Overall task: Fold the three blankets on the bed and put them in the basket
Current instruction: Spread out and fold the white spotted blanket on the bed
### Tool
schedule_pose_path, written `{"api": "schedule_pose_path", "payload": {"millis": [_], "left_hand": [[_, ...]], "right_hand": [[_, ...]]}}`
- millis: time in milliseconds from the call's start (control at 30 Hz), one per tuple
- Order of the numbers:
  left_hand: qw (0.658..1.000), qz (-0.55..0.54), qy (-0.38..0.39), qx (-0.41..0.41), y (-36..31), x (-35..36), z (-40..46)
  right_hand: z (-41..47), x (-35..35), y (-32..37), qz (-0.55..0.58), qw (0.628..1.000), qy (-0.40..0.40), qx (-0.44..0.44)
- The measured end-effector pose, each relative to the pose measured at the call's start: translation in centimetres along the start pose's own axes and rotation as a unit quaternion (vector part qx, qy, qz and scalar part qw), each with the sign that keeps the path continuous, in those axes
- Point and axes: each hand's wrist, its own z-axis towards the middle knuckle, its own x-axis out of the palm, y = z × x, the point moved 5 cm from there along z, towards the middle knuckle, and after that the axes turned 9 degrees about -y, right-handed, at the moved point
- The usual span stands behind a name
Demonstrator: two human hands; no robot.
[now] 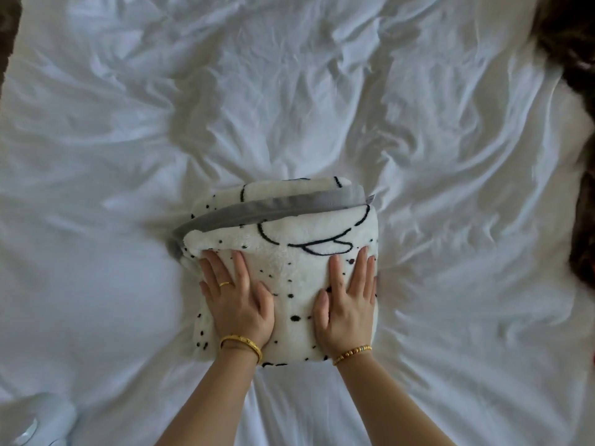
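Observation:
A white fleece blanket [289,239] with black dots, black line drawings and a grey underside lies folded into a thick square on the bed [289,107]. My left hand [236,297] presses flat on its near left part, fingers straight and spread. My right hand [347,300] presses flat on its near right part in the same way. A grey layer shows along the far fold. No basket is in view.
Wrinkled white sheet covers the bed all around the blanket. A dark furry blanket [576,91] hangs at the right edge of the bed. A dark strip [8,30] shows at the top left corner. A pale object [38,420] sits at the bottom left.

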Motion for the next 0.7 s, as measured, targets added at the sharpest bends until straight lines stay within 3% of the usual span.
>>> {"api": "schedule_pose_path", "payload": {"millis": [200,367,500,600,700], "left_hand": [[1.000,-0.012,-0.017,0.003,0.0,-0.5,0.0],[0.995,-0.054,-0.081,-0.019,-0.7,-3.6,0.4],[0.976,-0.028,-0.166,0.138,-4.2,-6.8,0.4],[0.961,0.003,-0.098,0.260,-7.1,-7.2,1.2],[0.970,0.069,0.018,0.233,-7.1,-5.5,3.2]], "right_hand": [[-0.1,-0.6,0.1,0.035,0.999,-0.003,0.020],[0.1,-2.6,0.8,0.091,0.993,0.010,0.075],[1.6,-5.8,3.7,0.070,0.997,-0.007,0.028],[3.9,-6.9,7.1,0.064,0.995,0.003,-0.080],[5.8,-5.5,8.0,0.035,0.992,0.054,-0.104]]}}
